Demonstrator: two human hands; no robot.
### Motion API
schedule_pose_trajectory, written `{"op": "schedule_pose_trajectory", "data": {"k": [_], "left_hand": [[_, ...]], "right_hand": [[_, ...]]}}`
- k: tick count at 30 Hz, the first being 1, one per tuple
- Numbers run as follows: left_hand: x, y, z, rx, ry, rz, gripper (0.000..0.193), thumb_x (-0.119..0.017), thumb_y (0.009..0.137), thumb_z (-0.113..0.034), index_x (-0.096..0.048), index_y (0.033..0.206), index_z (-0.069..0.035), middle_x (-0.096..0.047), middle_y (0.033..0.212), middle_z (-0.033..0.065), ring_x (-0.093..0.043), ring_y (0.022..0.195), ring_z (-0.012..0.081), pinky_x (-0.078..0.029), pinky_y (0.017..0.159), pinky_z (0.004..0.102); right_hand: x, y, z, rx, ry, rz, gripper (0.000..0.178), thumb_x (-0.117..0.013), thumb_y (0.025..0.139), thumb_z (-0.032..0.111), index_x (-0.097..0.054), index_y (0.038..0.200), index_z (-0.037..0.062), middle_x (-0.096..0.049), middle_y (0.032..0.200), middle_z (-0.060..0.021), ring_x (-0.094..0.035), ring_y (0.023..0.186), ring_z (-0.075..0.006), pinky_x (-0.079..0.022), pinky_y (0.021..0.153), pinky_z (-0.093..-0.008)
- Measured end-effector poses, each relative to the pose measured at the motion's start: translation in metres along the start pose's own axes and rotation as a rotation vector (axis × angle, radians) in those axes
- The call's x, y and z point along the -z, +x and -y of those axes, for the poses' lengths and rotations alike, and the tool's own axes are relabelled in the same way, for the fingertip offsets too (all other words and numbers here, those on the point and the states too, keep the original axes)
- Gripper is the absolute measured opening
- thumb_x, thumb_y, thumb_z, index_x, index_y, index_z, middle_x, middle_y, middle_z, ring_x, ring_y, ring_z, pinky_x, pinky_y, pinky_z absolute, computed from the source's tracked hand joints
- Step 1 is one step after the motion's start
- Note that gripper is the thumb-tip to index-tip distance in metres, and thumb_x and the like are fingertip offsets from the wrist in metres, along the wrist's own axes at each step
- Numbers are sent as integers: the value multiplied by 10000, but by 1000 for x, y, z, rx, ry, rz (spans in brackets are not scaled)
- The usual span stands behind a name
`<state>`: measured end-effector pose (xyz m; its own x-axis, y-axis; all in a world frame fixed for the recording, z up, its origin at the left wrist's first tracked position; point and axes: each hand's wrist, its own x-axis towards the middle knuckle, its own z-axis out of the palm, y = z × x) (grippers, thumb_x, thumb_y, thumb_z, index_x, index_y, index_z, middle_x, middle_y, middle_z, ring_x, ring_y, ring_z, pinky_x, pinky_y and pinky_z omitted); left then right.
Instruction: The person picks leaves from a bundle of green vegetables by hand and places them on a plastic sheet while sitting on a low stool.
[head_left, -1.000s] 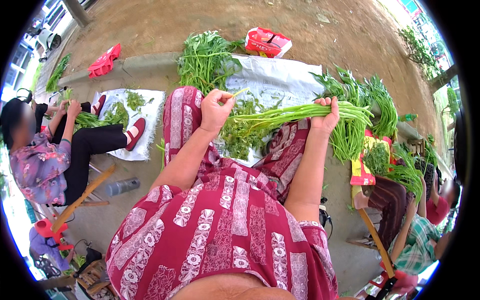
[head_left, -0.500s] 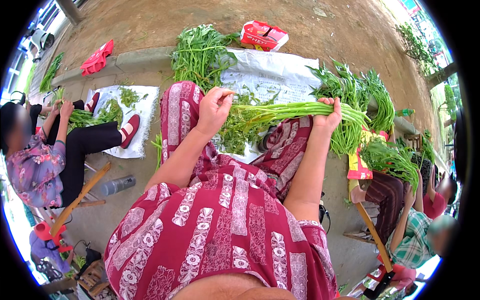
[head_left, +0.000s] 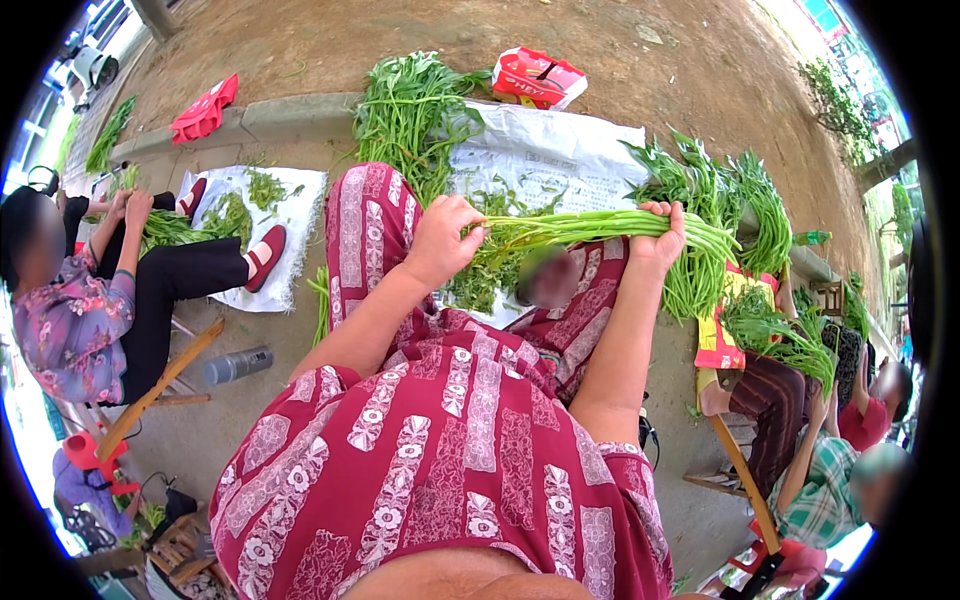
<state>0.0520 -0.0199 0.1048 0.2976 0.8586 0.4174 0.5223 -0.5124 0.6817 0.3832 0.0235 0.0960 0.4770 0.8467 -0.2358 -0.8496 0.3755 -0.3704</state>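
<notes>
A long bunch of water spinach [head_left: 590, 226] stretches level across my lap, its pale stems running to the right. My right hand [head_left: 658, 238] is closed around it toward the stem end. At the thin left end of the bunch, my left hand [head_left: 440, 241] has its fingers pinched together on the stem tips. Just what lies between those fingertips is partly hidden. Below the bunch, loose picked leaves [head_left: 475, 287] are scattered between my knees on a white sheet [head_left: 545, 140].
Piles of water spinach lie ahead-left [head_left: 405, 115] and ahead-right [head_left: 695, 185]. A red package [head_left: 540, 78] sits beyond the sheet. People sit on both sides with greens; a grey bottle [head_left: 238, 366] lies on the left and a wooden chair [head_left: 745, 470] stands right.
My left hand has come down and to the right, from just above the bunch's left end to its tips. My right hand keeps its hold in nearly the same place.
</notes>
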Motion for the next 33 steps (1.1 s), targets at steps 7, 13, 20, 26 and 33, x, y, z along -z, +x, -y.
{"op": "schedule_pose_trajectory", "data": {"k": [7,13,20,26,33], "left_hand": [[5,-2,2,57,-128,52,73,-575,765,-86,-567,769,-14,-542,729,120,-526,689,296,-418,621,364],[0,-5,5,183,-248,58,89,-517,826,-90,-541,797,-10,-528,670,98,-517,619,224,-407,572,318],[-7,-6,14,592,-947,53,140,-481,896,-123,-553,804,-45,-536,631,16,-503,559,92,-409,533,215],[2,-2,25,733,-1352,-243,126,-515,884,-133,-570,828,-34,-551,643,22,-539,580,117,-437,539,234],[0,-5,18,603,-1007,-271,63,-629,803,-76,-629,815,-15,-581,660,5,-531,569,80,-430,550,200]], "right_hand": [[8,6,3,22,-6,-6,159,-526,857,137,-446,742,63,-471,635,-45,-456,568,-179,-436,599,-355],[3,3,0,30,-5,-65,161,-528,855,134,-445,737,62,-468,628,-45,-453,555,-177,-438,589,-354],[3,4,-2,11,15,-54,155,-520,857,128,-445,740,61,-467,627,-44,-452,554,-176,-436,585,-347],[17,16,5,15,127,-77,138,-517,851,116,-450,744,61,-464,632,-37,-453,558,-176,-432,584,-340],[9,11,3,17,109,-102,159,-516,851,126,-450,722,63,-463,626,-36,-457,566,-173,-435,601,-347]]}}
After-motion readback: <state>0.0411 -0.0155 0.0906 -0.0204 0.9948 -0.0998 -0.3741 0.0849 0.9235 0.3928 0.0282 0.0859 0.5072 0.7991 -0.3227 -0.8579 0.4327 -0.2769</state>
